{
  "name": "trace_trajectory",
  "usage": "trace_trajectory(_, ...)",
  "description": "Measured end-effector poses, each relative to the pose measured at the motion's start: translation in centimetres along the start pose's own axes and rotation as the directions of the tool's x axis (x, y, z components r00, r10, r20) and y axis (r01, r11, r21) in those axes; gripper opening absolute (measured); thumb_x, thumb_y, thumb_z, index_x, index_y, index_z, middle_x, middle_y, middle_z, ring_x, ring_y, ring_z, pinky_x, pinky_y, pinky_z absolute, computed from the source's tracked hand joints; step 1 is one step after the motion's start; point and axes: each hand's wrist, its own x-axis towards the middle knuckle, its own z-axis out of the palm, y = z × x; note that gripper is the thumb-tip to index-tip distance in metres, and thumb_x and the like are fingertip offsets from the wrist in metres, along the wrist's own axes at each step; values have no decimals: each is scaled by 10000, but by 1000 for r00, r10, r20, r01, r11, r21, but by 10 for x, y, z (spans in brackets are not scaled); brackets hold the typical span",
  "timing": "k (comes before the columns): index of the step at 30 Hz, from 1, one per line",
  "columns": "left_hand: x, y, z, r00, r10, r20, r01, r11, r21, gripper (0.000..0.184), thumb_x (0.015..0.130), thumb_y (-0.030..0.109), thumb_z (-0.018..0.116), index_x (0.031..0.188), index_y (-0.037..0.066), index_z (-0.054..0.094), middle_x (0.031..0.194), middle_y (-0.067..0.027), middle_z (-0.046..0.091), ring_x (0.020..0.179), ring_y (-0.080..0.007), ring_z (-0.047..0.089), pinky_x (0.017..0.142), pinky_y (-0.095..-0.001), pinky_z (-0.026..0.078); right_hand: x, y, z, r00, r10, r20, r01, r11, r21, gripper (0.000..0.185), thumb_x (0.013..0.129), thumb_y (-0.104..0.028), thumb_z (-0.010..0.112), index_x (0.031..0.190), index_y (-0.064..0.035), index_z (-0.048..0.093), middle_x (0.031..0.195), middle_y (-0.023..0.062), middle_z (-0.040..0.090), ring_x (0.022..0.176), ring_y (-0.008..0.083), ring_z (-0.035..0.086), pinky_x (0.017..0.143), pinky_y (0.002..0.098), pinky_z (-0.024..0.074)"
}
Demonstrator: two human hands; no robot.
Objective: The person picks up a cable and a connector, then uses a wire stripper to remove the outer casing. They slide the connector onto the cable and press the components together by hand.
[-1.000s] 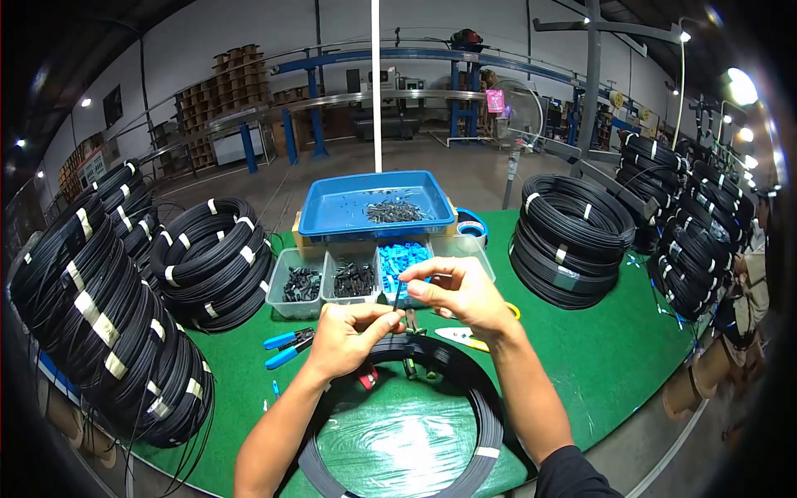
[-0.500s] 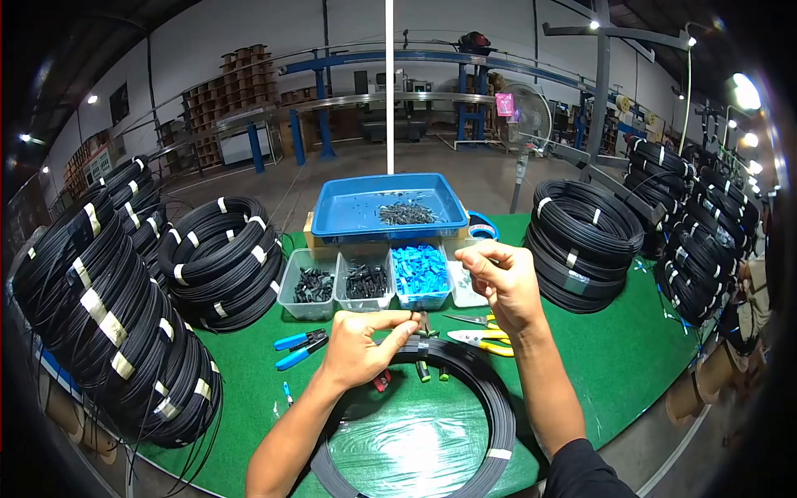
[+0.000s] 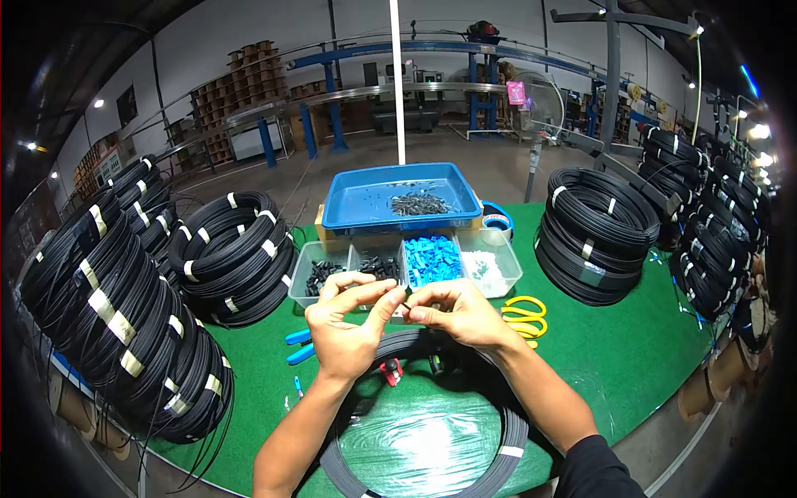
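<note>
My left hand [image 3: 347,332] is pinched, thumb against fingers, above the near coil of black cable [image 3: 512,427]. My right hand [image 3: 465,317] meets it fingertip to fingertip, also pinching. Between them shows a short, thin black piece [image 3: 406,306], which looks like a cable end; the fingers cover most of it. Beneath my hands, the coil lies flat on the green table [image 3: 598,365]. A red-handled tool [image 3: 391,372] lies inside the ring. Blue-handled pliers [image 3: 300,347] sit left of my left hand, and yellow-handled scissors [image 3: 525,317] right of my right hand.
Clear bins beyond my hands hold black pieces [image 3: 322,275], blue connectors [image 3: 432,259] and small white pieces [image 3: 483,267]. Behind them stands a blue tray [image 3: 349,212] with dark scraps. Stacked cable coils rise at left [image 3: 124,324] and right [image 3: 594,241].
My right hand has come down and left to meet my left hand's fingertips. My left hand has shifted slightly left and up. The view has moved a little.
</note>
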Motion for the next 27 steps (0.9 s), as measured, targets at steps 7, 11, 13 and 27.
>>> trace_trajectory(7, 18, 16, -22, 942, -285, -177, 177, 871, -458, 441, 819, 33, 809, 1221, -49, 648, 883, -61, 722, 910, -113, 648, 837, -268, 516, -4, -13, -16, 996, 41, 77, -39, 999, -32, 135, 914, -128, 708, 901, 7, 712, 897, 38, 713, 841, 112, 630, 808, 284, 500)
trace_trajectory(11, 28, 8, -34, 998, -46, -41, 27, 928, -372, 769, 774, 95, 842, 1425, -34, 454, 955, -106, 757, 983, -145, 638, 984, -321, 440, -2, -15, -21, 993, 26, 115, -29, 999, 23, 142, 926, -127, 698, 956, 11, 715, 925, 42, 713, 841, 107, 631, 802, 274, 503)
trace_trajectory(13, 28, 9, -30, 995, 31, 93, -5, 964, -265, 916, 683, 91, 875, 1458, -27, 401, 981, -117, 760, 996, -163, 647, 991, -342, 434, -4, -17, -20, 990, 50, 135, -55, 998, 33, 142, 924, -124, 699, 957, 13, 714, 921, 41, 712, 837, 107, 629, 800, 274, 504)
trace_trajectory(27, 20, 12, -31, 999, -36, 31, 43, 959, -281, 758, 712, -63, 789, 1381, -72, 433, 751, -67, 723, 836, -153, 666, 882, -289, 493, -6, -18, -24, 967, 167, 191, -177, 984, 36, 46, 891, -20, 677, 873, 10, 708, 820, 38, 687, 725, 111, 617, 671, 251, 475)
